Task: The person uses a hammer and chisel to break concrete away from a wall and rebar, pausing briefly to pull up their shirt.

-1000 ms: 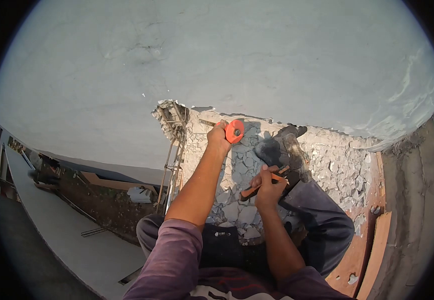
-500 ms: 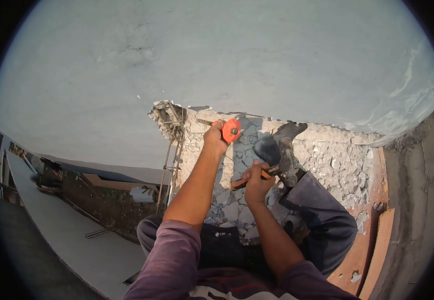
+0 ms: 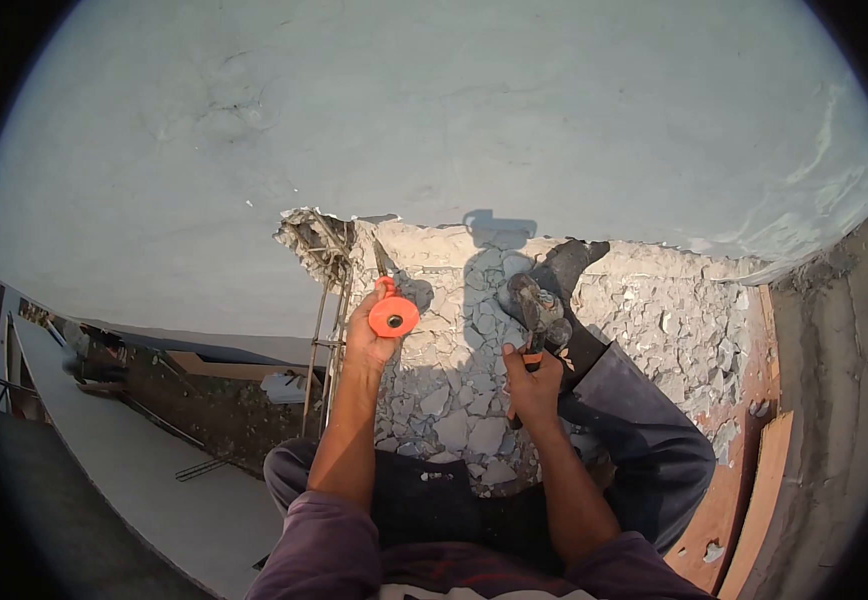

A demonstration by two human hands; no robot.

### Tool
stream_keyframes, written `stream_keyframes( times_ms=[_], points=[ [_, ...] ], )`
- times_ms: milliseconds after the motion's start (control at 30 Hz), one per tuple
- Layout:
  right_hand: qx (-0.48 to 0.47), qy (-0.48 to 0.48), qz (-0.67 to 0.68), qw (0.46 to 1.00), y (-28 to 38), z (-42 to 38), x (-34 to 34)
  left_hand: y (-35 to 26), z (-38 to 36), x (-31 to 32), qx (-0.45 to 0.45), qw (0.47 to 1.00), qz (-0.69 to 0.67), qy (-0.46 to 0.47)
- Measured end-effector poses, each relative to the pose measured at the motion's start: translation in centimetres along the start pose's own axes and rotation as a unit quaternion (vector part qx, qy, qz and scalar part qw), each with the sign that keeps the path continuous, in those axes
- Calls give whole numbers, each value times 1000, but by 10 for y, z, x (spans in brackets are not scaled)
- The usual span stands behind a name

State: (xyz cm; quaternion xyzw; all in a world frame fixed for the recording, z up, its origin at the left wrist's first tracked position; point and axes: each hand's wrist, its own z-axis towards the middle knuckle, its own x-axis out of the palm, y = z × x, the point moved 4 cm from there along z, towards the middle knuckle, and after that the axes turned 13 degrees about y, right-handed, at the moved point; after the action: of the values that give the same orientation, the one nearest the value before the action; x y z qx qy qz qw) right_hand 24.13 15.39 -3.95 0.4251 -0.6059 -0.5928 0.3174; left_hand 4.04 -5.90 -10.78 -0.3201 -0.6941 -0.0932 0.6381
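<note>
My left hand (image 3: 366,338) is closed around a chisel with a round orange hand guard (image 3: 393,316). The chisel's metal shaft (image 3: 382,260) points at the broken concrete along the foot of the wall. Whether its tip touches is hard to tell. In my right hand (image 3: 534,390) is a hammer, gripped by its black and orange handle, with the metal head (image 3: 537,302) raised near my boot (image 3: 576,265). The hammer head and the chisel are well apart. Chipped concrete rubble (image 3: 459,425) lies between my arms.
A grey plastered wall (image 3: 474,120) rises ahead, with a broken-out hole (image 3: 314,243) at its lower left. Bare rebar (image 3: 315,365) runs down from that hole. Wooden boards (image 3: 759,505) lie at right; a long pale panel (image 3: 144,440) lies lower left.
My left hand has shifted left and closer to me, and the chisel now points more toward the wall. In my right hand the hammer has turned so its head points forward.
</note>
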Motion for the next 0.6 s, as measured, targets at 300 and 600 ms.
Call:
stream_keyframes(
  times_ms=[300,600],
  points=[
    [26,30,23,999,10,-7,11,-12,-86,37,-50,986,123,-96],
    [0,65,-29,997,24,-28,33,-7,-23,3,-75,966,230,-95]
  ],
)
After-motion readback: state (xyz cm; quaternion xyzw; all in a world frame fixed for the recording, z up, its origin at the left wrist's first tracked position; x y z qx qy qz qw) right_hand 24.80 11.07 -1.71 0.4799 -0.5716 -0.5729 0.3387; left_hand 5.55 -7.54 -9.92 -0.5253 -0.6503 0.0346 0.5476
